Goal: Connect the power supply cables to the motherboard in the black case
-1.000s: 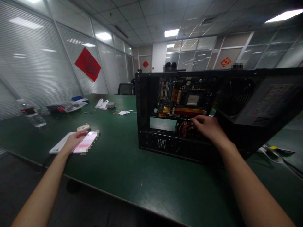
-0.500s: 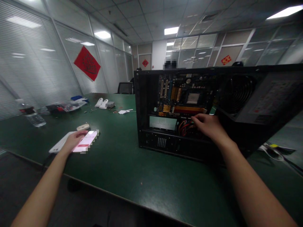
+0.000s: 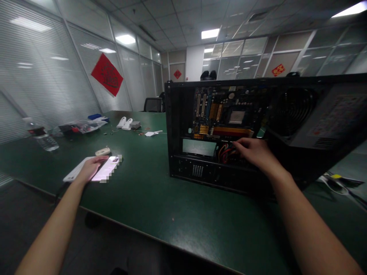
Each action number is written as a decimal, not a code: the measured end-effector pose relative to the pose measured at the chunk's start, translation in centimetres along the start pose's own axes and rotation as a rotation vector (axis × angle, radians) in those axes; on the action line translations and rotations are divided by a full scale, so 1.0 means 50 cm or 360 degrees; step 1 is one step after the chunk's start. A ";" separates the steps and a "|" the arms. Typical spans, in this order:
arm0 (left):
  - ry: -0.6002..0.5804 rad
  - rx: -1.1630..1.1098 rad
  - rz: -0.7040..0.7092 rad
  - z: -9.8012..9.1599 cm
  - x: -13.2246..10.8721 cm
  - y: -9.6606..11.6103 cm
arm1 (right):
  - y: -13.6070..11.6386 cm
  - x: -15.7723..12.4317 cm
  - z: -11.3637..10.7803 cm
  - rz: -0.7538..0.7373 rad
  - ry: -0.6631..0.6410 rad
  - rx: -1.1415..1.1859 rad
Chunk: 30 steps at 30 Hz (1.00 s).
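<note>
My left hand (image 3: 89,169) is closed around the edge of a smartphone (image 3: 106,170) whose screen is lit, beside a flat white object (image 3: 73,172) on the table. A pale oval object (image 3: 102,151) lies just beyond my fingers. An open black computer case (image 3: 197,183) stands upright on the right, with its motherboard (image 3: 226,114) showing. Inside it, my right hand (image 3: 255,152) has thumb and forefinger pinched together by the motherboard's lower edge. Red and black cables (image 3: 225,152) bunch beside those fingertips, and what they grip is hidden.
A green table (image 3: 137,206) runs beneath everything. At its left stand a clear bottle (image 3: 43,135) and plastic bags (image 3: 82,128). White objects (image 3: 125,123), a small grey block (image 3: 135,125) and paper (image 3: 151,133) lie farther back. Cables (image 3: 336,185) lie right of the case.
The smartphone's screen has changed: a red bar on it is gone and the display looks paler. Both hands keep nearly the same places, while the whole view has shifted slightly.
</note>
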<state>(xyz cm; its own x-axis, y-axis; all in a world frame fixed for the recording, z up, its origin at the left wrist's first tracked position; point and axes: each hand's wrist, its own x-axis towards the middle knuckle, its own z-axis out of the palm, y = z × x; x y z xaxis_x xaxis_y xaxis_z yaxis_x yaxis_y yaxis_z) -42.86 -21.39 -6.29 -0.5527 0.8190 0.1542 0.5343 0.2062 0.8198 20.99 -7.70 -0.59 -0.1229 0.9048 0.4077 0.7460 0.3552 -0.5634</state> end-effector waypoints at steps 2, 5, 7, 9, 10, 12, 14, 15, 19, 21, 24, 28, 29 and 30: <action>0.0004 -0.0016 -0.0026 0.000 -0.001 0.004 | -0.002 -0.001 -0.002 0.0025 -0.0013 -0.0019; 0.0006 -0.0033 -0.0049 0.000 -0.005 0.009 | 0.000 -0.001 -0.001 0.0006 -0.0005 -0.0043; 0.0013 -0.0048 -0.0048 -0.001 -0.008 0.010 | 0.005 0.000 0.000 -0.0014 -0.0006 -0.0047; 0.0005 -0.0080 -0.0040 0.000 -0.012 0.012 | 0.009 0.000 0.002 -0.0025 -0.0011 -0.0038; -0.0007 -0.0099 -0.0036 0.001 -0.014 0.012 | 0.011 0.000 0.002 -0.0029 -0.0015 -0.0029; -0.0028 -0.0139 -0.0026 0.003 -0.017 0.012 | 0.012 0.000 0.003 -0.0035 -0.0029 -0.0014; -0.0022 -0.0149 -0.0013 0.005 -0.017 0.012 | 0.011 0.000 0.003 -0.0039 -0.0042 -0.0009; -0.0015 -0.0150 -0.0009 0.006 -0.016 0.011 | 0.009 0.000 0.003 -0.0037 -0.0046 -0.0010; -0.0004 -0.0071 0.0000 0.004 -0.012 0.007 | 0.005 0.000 0.002 -0.0020 -0.0042 -0.0015; -0.0013 -0.0009 0.0014 0.002 -0.011 0.005 | 0.004 0.000 0.001 -0.0019 -0.0039 -0.0019; -0.0007 0.0034 0.0024 0.000 -0.016 0.004 | 0.000 -0.002 0.000 -0.0029 -0.0038 -0.0014; -0.0017 0.0049 -0.0051 -0.001 -0.038 0.006 | -0.006 -0.006 -0.003 -0.0049 -0.0054 0.0011; -0.0023 0.0047 -0.0062 -0.002 -0.045 0.006 | -0.007 -0.006 -0.003 -0.0046 -0.0059 0.0011; -0.0025 0.0031 -0.0051 -0.003 -0.053 0.006 | -0.008 -0.006 -0.003 -0.0041 -0.0061 0.0009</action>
<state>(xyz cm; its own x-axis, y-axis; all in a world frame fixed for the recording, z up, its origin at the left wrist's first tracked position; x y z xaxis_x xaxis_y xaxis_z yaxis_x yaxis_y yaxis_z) -41.36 -23.59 -6.36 -0.5597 0.8201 0.1194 0.5291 0.2427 0.8131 20.84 -8.16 -0.40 -0.1670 0.9035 0.3947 0.7384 0.3799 -0.5573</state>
